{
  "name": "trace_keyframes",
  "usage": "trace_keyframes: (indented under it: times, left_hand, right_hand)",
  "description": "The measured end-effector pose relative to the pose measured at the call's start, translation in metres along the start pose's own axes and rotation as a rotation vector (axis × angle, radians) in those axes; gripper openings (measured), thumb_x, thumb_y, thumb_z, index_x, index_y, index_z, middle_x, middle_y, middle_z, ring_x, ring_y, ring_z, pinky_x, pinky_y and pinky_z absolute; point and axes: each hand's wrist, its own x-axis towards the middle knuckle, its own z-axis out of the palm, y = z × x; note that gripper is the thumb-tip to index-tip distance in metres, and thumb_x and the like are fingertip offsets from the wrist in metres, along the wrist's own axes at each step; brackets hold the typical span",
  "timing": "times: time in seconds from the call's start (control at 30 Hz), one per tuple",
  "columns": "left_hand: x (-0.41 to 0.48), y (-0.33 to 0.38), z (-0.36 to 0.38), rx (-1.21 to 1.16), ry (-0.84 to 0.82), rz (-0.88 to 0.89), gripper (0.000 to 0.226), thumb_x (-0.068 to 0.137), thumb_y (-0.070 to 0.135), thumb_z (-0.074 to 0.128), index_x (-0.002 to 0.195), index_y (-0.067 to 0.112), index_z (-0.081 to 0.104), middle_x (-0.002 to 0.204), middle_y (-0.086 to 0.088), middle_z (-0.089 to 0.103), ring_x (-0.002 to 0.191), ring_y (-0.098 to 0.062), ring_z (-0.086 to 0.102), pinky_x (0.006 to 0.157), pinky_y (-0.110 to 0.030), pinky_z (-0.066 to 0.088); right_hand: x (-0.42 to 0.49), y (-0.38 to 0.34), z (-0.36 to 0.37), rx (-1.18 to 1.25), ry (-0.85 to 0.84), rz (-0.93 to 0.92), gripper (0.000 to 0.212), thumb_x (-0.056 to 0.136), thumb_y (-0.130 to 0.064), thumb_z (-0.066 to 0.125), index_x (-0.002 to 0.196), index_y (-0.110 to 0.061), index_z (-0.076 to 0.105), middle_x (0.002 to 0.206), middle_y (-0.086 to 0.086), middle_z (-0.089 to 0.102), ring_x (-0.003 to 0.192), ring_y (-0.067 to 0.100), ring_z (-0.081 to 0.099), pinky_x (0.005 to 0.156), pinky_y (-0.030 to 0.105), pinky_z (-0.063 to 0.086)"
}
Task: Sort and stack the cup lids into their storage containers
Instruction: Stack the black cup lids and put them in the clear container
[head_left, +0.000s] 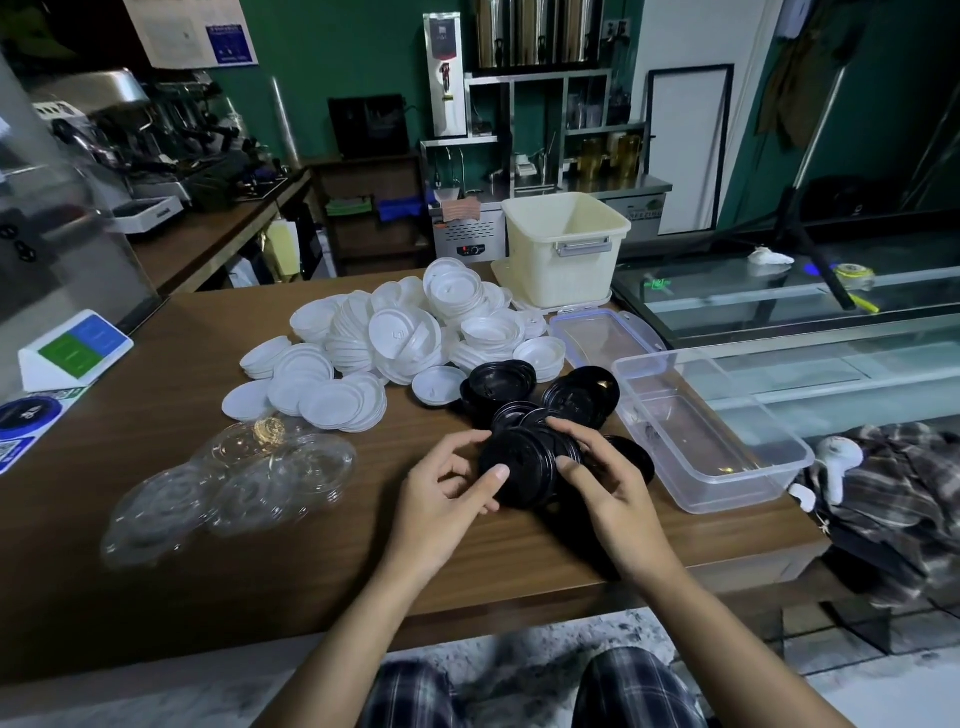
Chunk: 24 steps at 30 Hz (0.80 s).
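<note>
Gripping a stack of black lids from both sides, the left hand and right hand are curling around it. A clear container is sitting just beside them.

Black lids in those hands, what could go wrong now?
The black stack, held on its side between left hand and right hand, could slip apart and spill. Just behind lie loose black lids; a bump might push them into the white lids.
</note>
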Motion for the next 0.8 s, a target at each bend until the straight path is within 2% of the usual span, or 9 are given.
trace_keyframes:
  times: [0.17, 0.23, 0.33, 0.4, 0.47, 0.57, 0.63, 0.73, 0.8]
  left_hand:
    - [0.001, -0.005, 0.004, 0.040, 0.036, -0.040, 0.026, 0.085, 0.026, 0.086, 0.106, 0.026, 0.070, 0.071, -0.004, 0.065, 0.064, -0.025, 0.075, 0.063, -0.036, 0.056]
    - [0.000, -0.005, 0.006, 0.062, 0.024, -0.028, 0.033, 0.081, 0.038, 0.088, 0.105, 0.027, 0.069, 0.070, -0.008, 0.065, 0.062, -0.026, 0.075, 0.062, -0.038, 0.056]
    - [-0.005, 0.001, 0.010, 0.152, 0.023, 0.029, 0.033, 0.078, 0.043, 0.087, 0.100, 0.030, 0.067, 0.070, -0.001, 0.067, 0.063, -0.021, 0.074, 0.063, -0.038, 0.057]
    - [-0.004, 0.003, 0.009, 0.210, 0.044, 0.066, 0.036, 0.073, 0.053, 0.084, 0.096, 0.031, 0.069, 0.082, 0.007, 0.072, 0.076, -0.013, 0.073, 0.069, -0.032, 0.060]
    - [0.000, 0.003, 0.005, 0.168, 0.003, 0.073, 0.035, 0.074, 0.056, 0.081, 0.101, 0.034, 0.071, 0.100, 0.013, 0.075, 0.098, -0.007, 0.071, 0.084, -0.030, 0.060]
    - [0.005, 0.006, -0.001, 0.042, -0.134, 0.039, 0.037, 0.085, 0.044, 0.083, 0.118, 0.033, 0.070, 0.116, 0.007, 0.076, 0.116, -0.011, 0.069, 0.102, -0.030, 0.054]
    - [0.005, 0.006, -0.002, 0.001, -0.203, 0.017, 0.038, 0.090, 0.031, 0.081, 0.126, 0.028, 0.070, 0.117, 0.004, 0.077, 0.117, -0.012, 0.070, 0.103, -0.028, 0.051]
    - [0.006, 0.003, -0.004, 0.006, -0.189, 0.014, 0.040, 0.088, 0.029, 0.083, 0.127, 0.033, 0.073, 0.122, 0.007, 0.076, 0.125, -0.012, 0.066, 0.107, -0.029, 0.048]
    - [0.004, 0.001, -0.004, -0.013, -0.162, 0.014, 0.039, 0.088, 0.023, 0.084, 0.124, 0.031, 0.074, 0.118, 0.006, 0.077, 0.117, -0.010, 0.069, 0.099, -0.025, 0.051]
  right_hand:
    - [0.001, 0.000, 0.001, 0.033, -0.013, 0.028, 0.034, 0.101, -0.020, 0.060, 0.133, -0.020, 0.070, 0.134, -0.008, 0.072, 0.132, 0.011, 0.061, 0.114, 0.023, 0.043]
    - [0.000, -0.001, 0.001, 0.017, -0.023, 0.012, 0.031, 0.101, -0.017, 0.069, 0.133, -0.019, 0.070, 0.132, -0.008, 0.073, 0.130, 0.011, 0.062, 0.111, 0.019, 0.043]
    - [-0.001, -0.002, 0.002, -0.017, -0.025, -0.041, 0.038, 0.094, -0.014, 0.075, 0.131, -0.018, 0.069, 0.129, -0.005, 0.073, 0.125, 0.012, 0.065, 0.107, 0.018, 0.045]
    - [-0.001, 0.000, 0.001, -0.017, -0.021, -0.057, 0.038, 0.094, -0.009, 0.075, 0.131, -0.016, 0.068, 0.129, -0.002, 0.073, 0.125, 0.015, 0.066, 0.107, 0.019, 0.045]
    - [-0.001, -0.001, 0.000, -0.010, -0.026, -0.067, 0.037, 0.094, -0.008, 0.073, 0.131, -0.014, 0.068, 0.128, -0.001, 0.073, 0.123, 0.015, 0.067, 0.106, 0.020, 0.045]
    - [-0.003, -0.002, -0.001, -0.003, -0.052, -0.058, 0.037, 0.095, -0.004, 0.073, 0.130, -0.013, 0.069, 0.127, 0.000, 0.074, 0.122, 0.016, 0.067, 0.105, 0.019, 0.046]
    - [-0.003, -0.003, -0.001, -0.008, -0.060, -0.047, 0.038, 0.094, -0.001, 0.074, 0.130, -0.013, 0.069, 0.126, 0.000, 0.074, 0.122, 0.015, 0.067, 0.104, 0.018, 0.046]
    - [-0.003, -0.004, -0.001, -0.015, -0.086, -0.022, 0.043, 0.093, 0.000, 0.076, 0.132, -0.014, 0.067, 0.125, 0.001, 0.074, 0.120, 0.015, 0.067, 0.103, 0.018, 0.046]
    - [-0.003, -0.005, 0.000, -0.058, -0.124, -0.023, 0.051, 0.090, -0.001, 0.080, 0.136, -0.014, 0.064, 0.128, -0.003, 0.072, 0.124, 0.012, 0.065, 0.106, 0.017, 0.045]
